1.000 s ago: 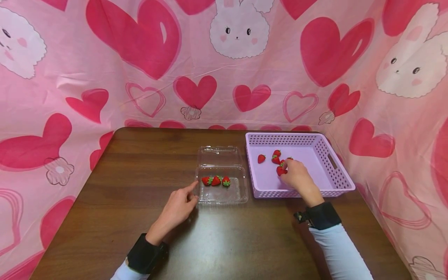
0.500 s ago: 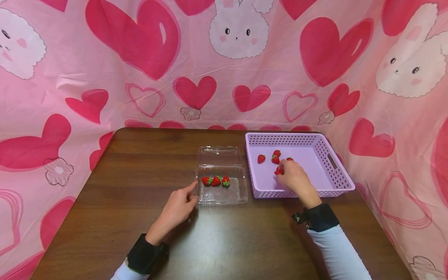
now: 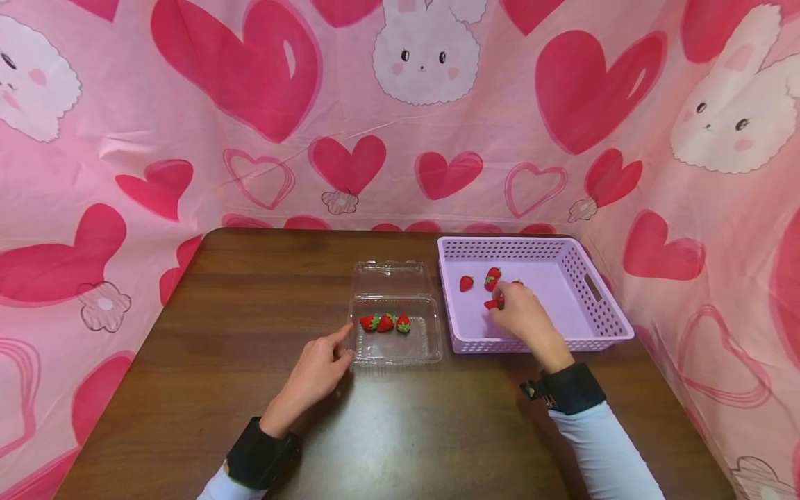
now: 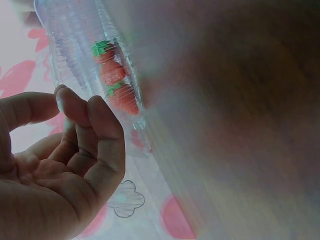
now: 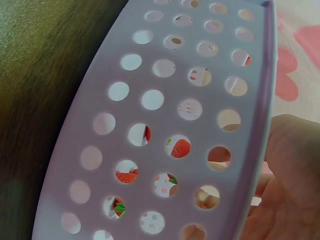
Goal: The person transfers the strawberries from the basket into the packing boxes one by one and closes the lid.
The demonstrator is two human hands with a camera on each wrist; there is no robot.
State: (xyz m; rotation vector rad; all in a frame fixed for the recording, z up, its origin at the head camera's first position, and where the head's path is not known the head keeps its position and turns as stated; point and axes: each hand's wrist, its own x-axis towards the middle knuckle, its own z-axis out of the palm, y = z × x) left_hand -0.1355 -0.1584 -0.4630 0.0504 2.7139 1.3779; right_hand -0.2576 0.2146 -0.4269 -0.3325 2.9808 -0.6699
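Observation:
In the head view my right hand (image 3: 523, 316) reaches into the lilac basket (image 3: 459, 337) and pinches a red strawberry (image 3: 492, 304) low over its floor. Its fingertips largely hide that berry. Through the wall holes, the right wrist view shows red berry surface (image 5: 180, 148) and parts of the hand (image 5: 295, 170). My left hand (image 3: 315, 368) touches the left edge of a clear plastic clamshell container (image 3: 421, 347), index finger extended, thumb at the front corner. Three strawberries (image 3: 385, 323) lie in a row inside it. The left wrist view shows the other left fingers (image 4: 107, 150) bent.
Several more strawberries (image 3: 492, 282) lie loose in the basket, one apart at its left (image 3: 466, 283). The clamshell's lid (image 3: 392, 278) lies open toward the back. Both containers stand side by side on a dark wooden table (image 3: 281, 278), with a pink heart-print cloth (image 3: 400, 180) behind.
The right hand has shifted slightly left within the basket, and the pinched strawberry has moved left with it. The left hand and the clamshell have stayed in place.

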